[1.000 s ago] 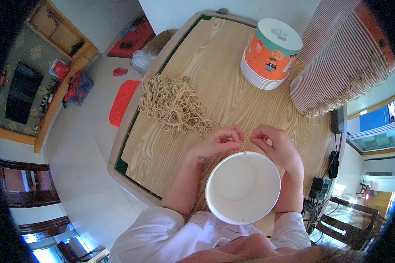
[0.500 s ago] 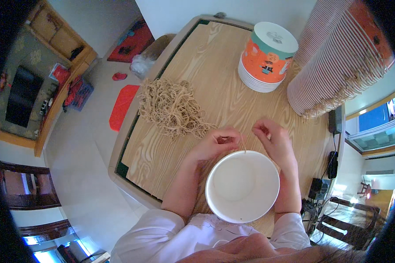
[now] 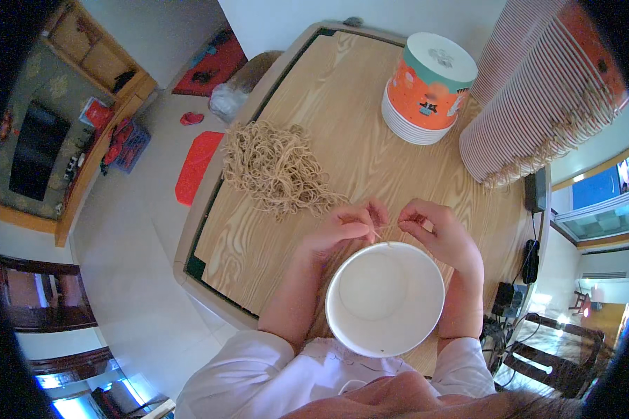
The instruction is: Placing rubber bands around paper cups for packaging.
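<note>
White tub (image 3: 414, 318): smooth, round, rolled rim, mouth toward the wearer's head; located between the forearms, against the torso. Inside: pale bare wall and circular base. Thin tan cord (image 3: 391, 244) at the rim's far edge. Coarse, tangled cord heap (image 3: 276, 167) on the wood-grain table (image 3: 360, 119). Orange-and-green nested tubs (image 3: 430, 91) upside down; ribbed tub stack (image 3: 531, 115) to the right, cord loops fringing it. Left hand (image 3: 348, 227) and right hand (image 3: 430, 227): fingers curled, narrow pinches on the cord, wrists bent inward.

Left hand (image 3: 348, 227) and right hand (image 3: 435, 227) pinch thin cord (image 3: 390, 244) at a white tub (image 3: 421, 307)
</note>
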`<action>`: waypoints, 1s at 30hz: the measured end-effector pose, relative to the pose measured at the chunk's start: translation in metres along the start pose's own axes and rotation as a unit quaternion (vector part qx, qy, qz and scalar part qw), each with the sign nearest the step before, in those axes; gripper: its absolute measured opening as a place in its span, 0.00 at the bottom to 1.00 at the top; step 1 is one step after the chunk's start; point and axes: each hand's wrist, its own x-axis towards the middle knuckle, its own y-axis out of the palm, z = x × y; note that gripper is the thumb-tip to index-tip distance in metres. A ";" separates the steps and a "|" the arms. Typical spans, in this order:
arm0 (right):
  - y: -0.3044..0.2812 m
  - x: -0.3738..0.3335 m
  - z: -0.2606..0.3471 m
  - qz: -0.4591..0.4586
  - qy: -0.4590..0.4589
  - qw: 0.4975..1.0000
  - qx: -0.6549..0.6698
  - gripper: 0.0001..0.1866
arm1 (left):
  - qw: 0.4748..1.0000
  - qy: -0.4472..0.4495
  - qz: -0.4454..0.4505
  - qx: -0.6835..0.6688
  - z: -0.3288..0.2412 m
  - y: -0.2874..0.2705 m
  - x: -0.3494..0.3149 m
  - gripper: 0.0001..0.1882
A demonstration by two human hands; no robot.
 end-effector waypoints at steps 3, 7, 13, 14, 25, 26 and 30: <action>-0.006 -0.007 0.013 -0.029 0.001 0.999 0.036 0.05 | 0.989 -0.008 0.040 -0.140 -0.012 0.016 0.006 0.12; -0.005 -0.007 0.018 -0.037 -0.024 0.997 0.062 0.05 | 0.993 -0.052 -0.067 -0.077 -0.006 0.016 0.005 0.14; -0.001 -0.004 0.015 -0.051 -0.035 0.996 0.059 0.05 | 0.986 -0.127 -0.104 0.031 -0.005 0.015 0.009 0.10; 0.001 -0.003 0.014 -0.049 -0.047 0.996 0.061 0.05 | 0.987 -0.123 -0.107 0.017 -0.004 0.015 0.009 0.09; 0.004 -0.001 0.019 -0.028 -0.021 0.998 0.052 0.05 | 0.990 -0.091 -0.082 0.069 0.004 0.007 0.009 0.05; 0.005 0.000 0.020 -0.019 -0.017 0.998 0.049 0.06 | 0.991 -0.086 -0.076 0.062 0.005 0.006 0.008 0.05; 0.006 0.005 0.019 -0.038 -0.024 0.995 0.084 0.05 | 0.995 -0.073 -0.071 0.016 0.008 0.003 0.006 0.07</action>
